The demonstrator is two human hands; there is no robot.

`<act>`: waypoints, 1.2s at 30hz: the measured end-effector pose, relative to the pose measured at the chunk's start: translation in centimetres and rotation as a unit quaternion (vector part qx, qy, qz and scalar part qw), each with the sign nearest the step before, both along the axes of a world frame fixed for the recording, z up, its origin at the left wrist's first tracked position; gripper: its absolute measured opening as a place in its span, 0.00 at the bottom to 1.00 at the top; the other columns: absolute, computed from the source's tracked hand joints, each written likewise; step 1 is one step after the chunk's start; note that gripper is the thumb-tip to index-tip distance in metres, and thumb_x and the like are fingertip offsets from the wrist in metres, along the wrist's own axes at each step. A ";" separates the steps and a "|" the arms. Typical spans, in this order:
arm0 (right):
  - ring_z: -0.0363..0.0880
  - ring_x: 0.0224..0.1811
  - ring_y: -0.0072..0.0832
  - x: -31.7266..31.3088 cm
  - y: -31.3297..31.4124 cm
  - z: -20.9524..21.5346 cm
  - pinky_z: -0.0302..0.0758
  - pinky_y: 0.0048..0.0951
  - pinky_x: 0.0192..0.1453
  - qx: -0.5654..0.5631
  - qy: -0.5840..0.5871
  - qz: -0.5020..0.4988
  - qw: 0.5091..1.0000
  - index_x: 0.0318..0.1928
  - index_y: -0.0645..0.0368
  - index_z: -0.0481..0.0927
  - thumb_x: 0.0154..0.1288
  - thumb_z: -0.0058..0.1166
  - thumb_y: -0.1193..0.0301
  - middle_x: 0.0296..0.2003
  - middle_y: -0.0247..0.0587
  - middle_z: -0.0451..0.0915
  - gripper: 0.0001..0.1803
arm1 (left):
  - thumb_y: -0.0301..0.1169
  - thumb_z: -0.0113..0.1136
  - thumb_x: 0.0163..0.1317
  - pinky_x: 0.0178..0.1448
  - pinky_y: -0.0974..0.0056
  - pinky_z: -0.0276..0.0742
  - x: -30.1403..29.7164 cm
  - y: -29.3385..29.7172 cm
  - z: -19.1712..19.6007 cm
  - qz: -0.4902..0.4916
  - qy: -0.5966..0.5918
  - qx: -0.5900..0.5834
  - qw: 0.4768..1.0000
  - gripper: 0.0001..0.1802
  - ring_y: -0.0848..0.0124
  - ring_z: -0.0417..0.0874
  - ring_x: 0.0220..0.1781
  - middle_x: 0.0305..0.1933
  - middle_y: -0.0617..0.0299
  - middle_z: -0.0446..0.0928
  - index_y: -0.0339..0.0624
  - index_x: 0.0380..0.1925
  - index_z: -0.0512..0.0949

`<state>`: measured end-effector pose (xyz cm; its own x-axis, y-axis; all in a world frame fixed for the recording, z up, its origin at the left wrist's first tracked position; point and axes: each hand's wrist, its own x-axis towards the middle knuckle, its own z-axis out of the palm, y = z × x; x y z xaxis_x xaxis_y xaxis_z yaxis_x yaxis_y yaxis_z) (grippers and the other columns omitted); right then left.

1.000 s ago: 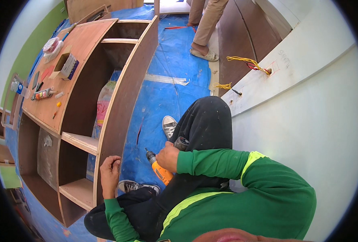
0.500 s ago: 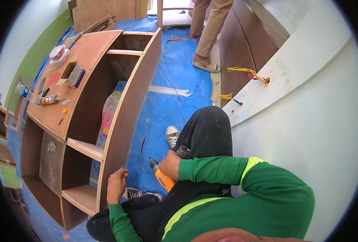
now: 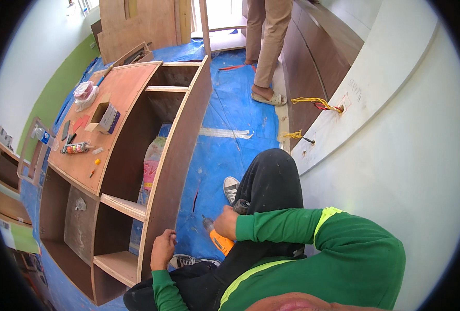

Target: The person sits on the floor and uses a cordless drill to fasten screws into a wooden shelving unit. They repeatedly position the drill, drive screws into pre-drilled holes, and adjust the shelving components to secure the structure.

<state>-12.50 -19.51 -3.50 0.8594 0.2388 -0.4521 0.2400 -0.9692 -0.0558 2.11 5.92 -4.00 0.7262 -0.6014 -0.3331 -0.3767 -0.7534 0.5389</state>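
Fingers (image 3: 224, 224) wrap the orange drill (image 3: 220, 240).

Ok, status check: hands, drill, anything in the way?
Left hand braced on cabinet side panel. Right hand gripping orange drill, bit toward panel. Own legs close; nothing between bit and panel.

Cabinet carcass (image 3: 178, 155): brown wood-laminate panels, smooth and matt, with pale raw edges on the shelves
Floor sheet (image 3: 235, 111): blue plastic tarpaulin, creased, slightly glossy
Drill (image 3: 220, 240): orange plastic body with a dark metal chuck, held in the right hand (image 3: 225, 223)
Left hand (image 3: 162, 249): rests on the cabinet's smooth front edge
Sleeves (image 3: 292, 228): green knitted cloth, matt, with a brighter yellow-green band
Trousers (image 3: 269, 181): black cloth, dusty
Wall (image 3: 396, 155): white painted plaster, matt
Wires (image 3: 315, 102): yellow plastic-sheathed strands
Sealant tube (image 3: 76, 148): glossy printed plastic
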 end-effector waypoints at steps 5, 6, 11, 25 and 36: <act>0.90 0.41 0.37 0.1 0.0 0.0 0.71 0.57 0.50 -0.004 -0.001 0.007 1.000 0.43 0.51 0.91 0.66 0.62 0.66 0.37 0.34 0.91 0.09 | 0.32 0.57 0.76 0.46 0.50 0.84 0.0 0.1 -0.1 -0.003 -0.002 0.001 1.000 0.11 0.49 0.91 0.39 0.33 0.44 0.87 0.36 0.47 0.83; 0.90 0.40 0.37 0.2 0.0 0.0 0.71 0.57 0.51 -0.004 0.008 0.009 1.000 0.43 0.51 0.91 0.66 0.62 0.66 0.37 0.34 0.91 0.09 | 0.33 0.58 0.76 0.46 0.50 0.84 0.0 0.1 -0.1 -0.002 -0.002 0.001 1.000 0.11 0.48 0.91 0.39 0.33 0.44 0.87 0.36 0.47 0.83; 0.89 0.45 0.39 0.2 0.0 -1.0 0.70 0.60 0.51 0.001 0.018 -0.006 1.000 0.45 0.49 0.93 0.67 0.61 0.66 0.41 0.33 0.92 0.11 | 0.33 0.58 0.76 0.46 0.50 0.84 -0.1 -0.1 0.1 -0.011 -0.007 -0.002 1.000 0.11 0.48 0.91 0.39 0.33 0.44 0.87 0.36 0.46 0.83; 0.90 0.42 0.37 0.3 -0.1 -0.1 0.70 0.57 0.52 0.012 0.025 -0.003 1.000 0.44 0.51 0.91 0.65 0.64 0.64 0.38 0.34 0.91 0.10 | 0.33 0.56 0.76 0.49 0.47 0.84 -0.2 -0.1 0.5 -0.001 0.009 0.017 1.000 0.11 0.46 0.91 0.43 0.35 0.47 0.88 0.40 0.46 0.84; 0.90 0.42 0.37 0.2 -0.1 -0.3 0.71 0.58 0.53 -0.004 0.013 -0.004 1.000 0.45 0.52 0.90 0.65 0.64 0.64 0.39 0.35 0.91 0.11 | 0.33 0.56 0.76 0.49 0.46 0.83 -0.4 -0.3 1.0 -0.010 0.000 0.023 1.000 0.11 0.45 0.90 0.42 0.35 0.47 0.88 0.40 0.44 0.84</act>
